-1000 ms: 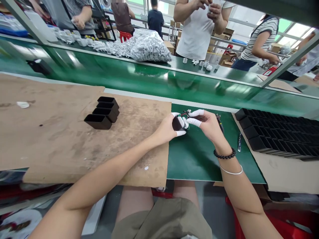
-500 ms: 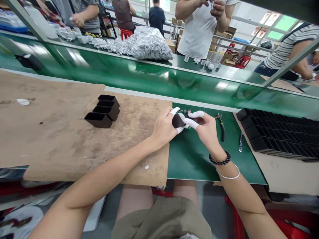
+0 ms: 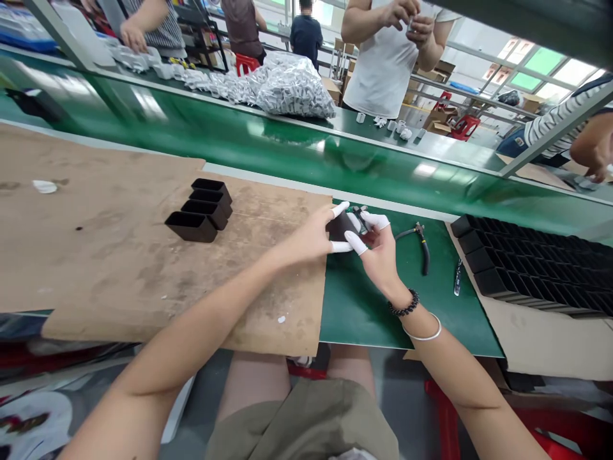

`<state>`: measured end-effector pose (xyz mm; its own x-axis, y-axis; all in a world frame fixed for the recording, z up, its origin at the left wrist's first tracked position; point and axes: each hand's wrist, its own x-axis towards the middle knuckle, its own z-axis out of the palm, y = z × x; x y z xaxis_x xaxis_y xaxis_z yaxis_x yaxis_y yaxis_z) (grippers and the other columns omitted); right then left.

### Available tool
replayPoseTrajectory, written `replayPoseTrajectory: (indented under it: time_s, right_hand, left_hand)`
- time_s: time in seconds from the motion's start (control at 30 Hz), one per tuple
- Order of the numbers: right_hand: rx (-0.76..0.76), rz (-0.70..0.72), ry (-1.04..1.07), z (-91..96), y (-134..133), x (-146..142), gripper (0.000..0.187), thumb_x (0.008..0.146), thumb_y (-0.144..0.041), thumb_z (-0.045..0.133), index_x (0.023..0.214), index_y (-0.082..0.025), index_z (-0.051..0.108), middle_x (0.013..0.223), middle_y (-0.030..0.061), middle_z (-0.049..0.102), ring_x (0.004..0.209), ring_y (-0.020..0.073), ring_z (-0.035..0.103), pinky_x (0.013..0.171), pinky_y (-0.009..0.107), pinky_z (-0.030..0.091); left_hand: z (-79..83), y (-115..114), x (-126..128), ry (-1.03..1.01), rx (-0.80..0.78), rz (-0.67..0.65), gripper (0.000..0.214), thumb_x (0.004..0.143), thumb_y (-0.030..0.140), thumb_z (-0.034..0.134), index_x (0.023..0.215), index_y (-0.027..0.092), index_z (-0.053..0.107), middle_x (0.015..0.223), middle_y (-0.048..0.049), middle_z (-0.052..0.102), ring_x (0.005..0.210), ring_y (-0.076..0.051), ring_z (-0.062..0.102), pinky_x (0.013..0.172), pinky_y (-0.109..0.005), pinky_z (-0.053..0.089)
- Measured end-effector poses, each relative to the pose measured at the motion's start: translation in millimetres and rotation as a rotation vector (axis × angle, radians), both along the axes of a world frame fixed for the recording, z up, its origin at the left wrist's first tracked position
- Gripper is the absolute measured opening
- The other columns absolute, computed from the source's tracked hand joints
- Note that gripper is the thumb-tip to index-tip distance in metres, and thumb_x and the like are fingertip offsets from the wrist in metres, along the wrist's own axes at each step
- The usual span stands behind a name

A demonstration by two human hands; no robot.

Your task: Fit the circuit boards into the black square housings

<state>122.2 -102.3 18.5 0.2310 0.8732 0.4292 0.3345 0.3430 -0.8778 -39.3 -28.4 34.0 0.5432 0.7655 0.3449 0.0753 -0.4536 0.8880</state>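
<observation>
My left hand, with white finger cots on its fingertips, is closed around a small black plastic case over the edge of the brown cardboard. A green circuit board with dark and pale parts shows at the right side of this case. My right hand, also in finger cots, pinches the board there, its thumb against the case. How far the board is inside the case, I cannot tell. Just right of this hand lies a pair of cutting pliers with dark handles.
Several open black cases stand on the cardboard at left. Many black cases lie in rows at right, beside a slim tool. Beyond the green barrier, people work near a bag of silvery-white parts.
My right hand has shifted left and turned, its thumb now lying against the case. My left hand still holds the case. The pliers show more fully. The view has tilted slightly.
</observation>
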Motion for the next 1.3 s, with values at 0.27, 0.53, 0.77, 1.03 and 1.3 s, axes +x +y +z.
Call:
replayPoseTrajectory:
  time_s: [0.27, 0.53, 0.77, 1.03, 1.3]
  right_hand:
    - [0.236, 0.404, -0.537, -12.0, -13, -44, 0.024, 0.093, -0.027, 0.064, 0.117, -0.026, 0.064, 0.093, 0.0043, 0.064, 0.079, 0.0186, 0.064, 0.072, 0.032, 0.057]
    - [0.22, 0.365, -0.599, -16.5, -10, -50, 0.032, 0.096, -0.032, 0.059, 0.128, -0.03, 0.063, 0.094, 0.0044, 0.063, 0.076, 0.0183, 0.062, 0.071, 0.033, 0.055]
    - [0.171, 0.407, -0.589, -28.6, -8, -53, 0.028, 0.098, -0.032, 0.058, 0.124, -0.024, 0.064, 0.085, 0.0038, 0.064, 0.072, 0.0188, 0.06, 0.066, 0.032, 0.054]
    - [-0.009, -0.06, -0.475, -11.1, 13, -15, 0.054, 0.084, -0.035, 0.07, 0.133, -0.022, 0.052, 0.092, 0.0049, 0.07, 0.07, 0.022, 0.065, 0.069, 0.038, 0.055]
    - [-0.04, -0.01, -0.414, -15.2, 7, -15, 0.067, 0.084, -0.035, 0.071, 0.142, -0.024, 0.04, 0.082, -0.0004, 0.065, 0.067, 0.0202, 0.063, 0.066, 0.037, 0.056]
  left_hand:
    - [7.7, 81, -58, -0.45, -0.364, 0.371, 0.037, 0.076, 0.027, 0.064, 0.112, 0.021, 0.069, 0.114, -0.0081, 0.073, 0.114, -0.023, 0.066, 0.099, -0.038, 0.053]
    - [7.3, 72, -47, -0.449, -0.439, 0.335, 0.034, 0.078, 0.026, 0.06, 0.11, 0.019, 0.069, 0.103, -0.0057, 0.073, 0.1, -0.018, 0.069, 0.094, -0.033, 0.053]
    - [10.9, 64, -46, -0.318, -0.405, 0.286, 0.032, 0.077, 0.027, 0.066, 0.107, 0.016, 0.071, 0.1, -0.006, 0.071, 0.093, -0.016, 0.067, 0.096, -0.035, 0.052]
    - [12.7, 26, -23, -0.098, -0.348, -0.192, 0.046, 0.069, 0.034, 0.083, 0.109, 0.015, 0.072, 0.116, -0.0111, 0.072, 0.112, -0.028, 0.067, 0.106, -0.047, 0.049]
    - [-0.7, 32, -21, -0.119, -0.387, -0.236, 0.04, 0.065, 0.037, 0.09, 0.095, 0.016, 0.073, 0.104, -0.0085, 0.075, 0.102, -0.025, 0.07, 0.099, -0.042, 0.053]
